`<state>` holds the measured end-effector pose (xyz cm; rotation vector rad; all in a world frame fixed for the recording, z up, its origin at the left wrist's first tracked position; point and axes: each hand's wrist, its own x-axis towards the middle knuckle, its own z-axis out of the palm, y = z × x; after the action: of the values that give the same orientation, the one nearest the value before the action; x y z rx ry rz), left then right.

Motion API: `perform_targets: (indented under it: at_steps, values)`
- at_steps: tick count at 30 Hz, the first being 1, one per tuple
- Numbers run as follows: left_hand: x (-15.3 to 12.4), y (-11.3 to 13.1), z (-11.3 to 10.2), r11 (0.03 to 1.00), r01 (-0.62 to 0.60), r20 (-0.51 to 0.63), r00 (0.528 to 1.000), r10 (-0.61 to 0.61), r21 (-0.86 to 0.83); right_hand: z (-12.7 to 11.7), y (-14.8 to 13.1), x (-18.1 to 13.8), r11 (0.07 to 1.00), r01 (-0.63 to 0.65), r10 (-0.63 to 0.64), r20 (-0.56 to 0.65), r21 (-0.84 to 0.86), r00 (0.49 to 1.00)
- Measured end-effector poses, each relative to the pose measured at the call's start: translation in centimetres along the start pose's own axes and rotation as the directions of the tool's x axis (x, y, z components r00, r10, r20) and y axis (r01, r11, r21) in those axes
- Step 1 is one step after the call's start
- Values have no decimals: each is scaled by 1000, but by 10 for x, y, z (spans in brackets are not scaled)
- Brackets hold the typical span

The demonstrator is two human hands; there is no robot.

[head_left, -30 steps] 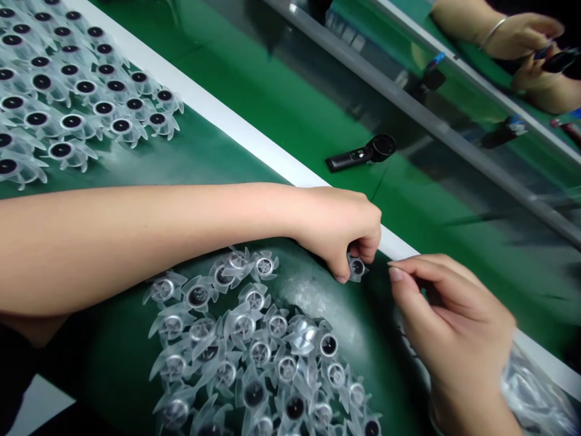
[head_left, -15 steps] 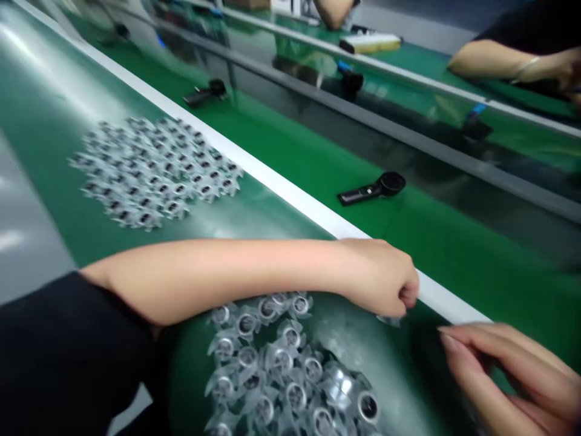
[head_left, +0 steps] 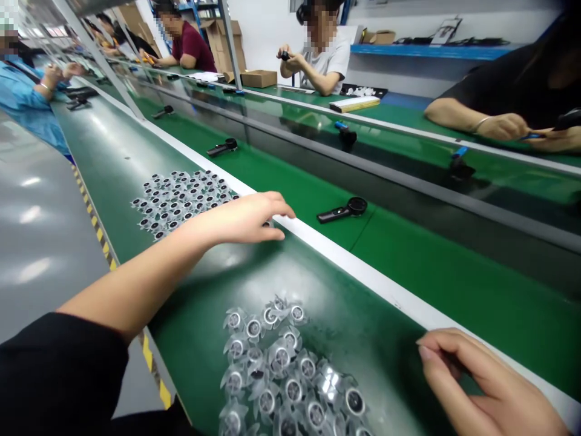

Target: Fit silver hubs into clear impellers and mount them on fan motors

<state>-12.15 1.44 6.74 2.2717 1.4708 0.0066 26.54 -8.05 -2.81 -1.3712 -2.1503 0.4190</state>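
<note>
blk handheld device, co-worker, cardbd box

The left hand reaches over a far pile of clear plastic fans on the green belt. The right hand curls near a second pile of fans. A black hand tool lies past the white rail.

The fans are seen to be made of clear, glossy plastic, with a bright, metal-like finish on their hubs. The belt is finished in smooth, glossy green, edged by a matt white strip. A smooth black plastic finish is shown by the tool. The floor is polished grey, the box is plain cardboard, and the sleeve is matt black cloth.
</note>
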Motion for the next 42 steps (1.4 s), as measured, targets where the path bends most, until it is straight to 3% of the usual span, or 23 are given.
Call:
perform_targets:
  at_steps: [2, 4, 8, 13, 17, 21, 25, 27, 31, 34, 37, 42]
  values:
    - [-18, 9, 9, 979, -137, 73, 986, 149, -149, 1, -3, 0, 1000, -12, 11, 39, 20, 999]
    - [-31, 23, 22, 953, -175, 199, 953, 227, -249, 3, -7, -1, 998, -27, 23, 78, 54, 997]
    - [-33, 30, 42, 955, -78, 323, 931, 173, -287, 4, -9, 0, 995, -26, 16, 104, 91, 994]
    - [-8, 29, 30, 888, 7, 336, 927, 168, -461, 2, -18, 1, 987, -62, 50, 86, 146, 995]
    - [18, 83, 33, 706, -82, 220, 919, 326, -704, -13, -43, -1, 969, -80, 95, -55, 232, 994]
    - [33, 140, 54, 522, -5, 222, 901, 372, -853, -30, -58, -1, 962, -29, 70, -142, 272, 987]
    - [36, 153, 73, 229, 108, 196, 892, 406, -967, -37, -54, 0, 974, -65, 95, -133, 217, 987]
    - [35, 151, 77, 164, 131, 185, 906, 381, -978, -39, -53, 0, 989, -33, 58, -179, 141, 982]
    - [31, 147, 80, 254, 75, 158, 934, 321, -964, -43, -58, 2, 998, 59, -63, -218, -27, 974]
    - [29, 145, 81, 414, -108, 49, 935, 352, -904, -44, -60, 4, 996, 85, -89, -150, -35, 985]
    - [30, 142, 81, 512, -347, -133, 903, 409, -785, -43, -61, 5, 996, 86, -87, -118, -13, 989]
    - [30, 140, 83, 565, -545, -304, 830, 468, -619, -39, -66, 4, 1000, 9, -7, -116, 20, 993]
